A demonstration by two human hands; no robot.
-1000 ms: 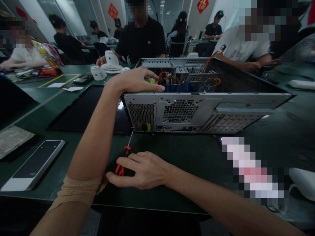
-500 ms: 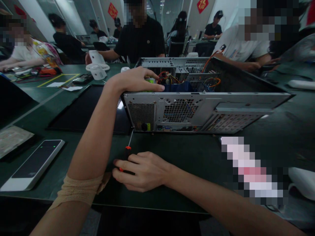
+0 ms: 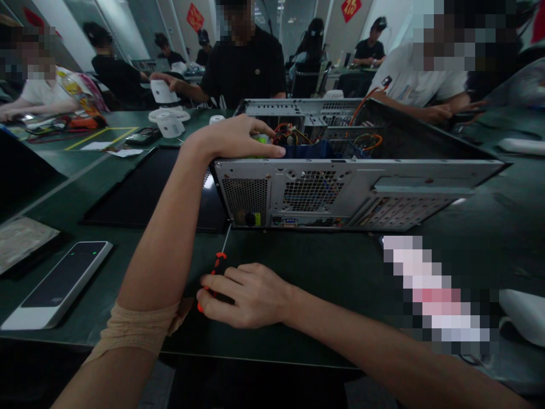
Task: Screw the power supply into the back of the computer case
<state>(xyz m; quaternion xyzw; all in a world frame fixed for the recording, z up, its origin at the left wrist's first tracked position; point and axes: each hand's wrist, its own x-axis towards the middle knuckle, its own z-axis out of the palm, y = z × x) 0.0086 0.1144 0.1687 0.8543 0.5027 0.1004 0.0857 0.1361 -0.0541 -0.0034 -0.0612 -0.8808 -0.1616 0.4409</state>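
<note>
A computer case (image 3: 276, 170) lies on its side on the dark green table, its rear panel with vents and ports facing me. Its upper side is off, so wires and a dark blue part show inside. My left hand (image 3: 242, 139) rests on the top edge at the left, fingers stretched over the opening, holding nothing. In my right hand (image 3: 251, 295) is a screwdriver (image 3: 220, 261) with a red and black handle. Its thin shaft slants up to the lower left corner of the rear panel, where the tip touches or nearly touches.
A flat black panel (image 3: 149, 187) lies left of the case. At the near left are a white device with a dark screen (image 3: 63, 284) and a worn flat metal piece (image 3: 25, 244). A blurred-out object (image 3: 430, 289) lies right. Across the table, a person in black (image 3: 244, 68) grips a white fan.
The screwdriver handle has turned in my right fingers, showing more red. My left hand and the case stay put. Across the table, the person's white fan part has tilted.
</note>
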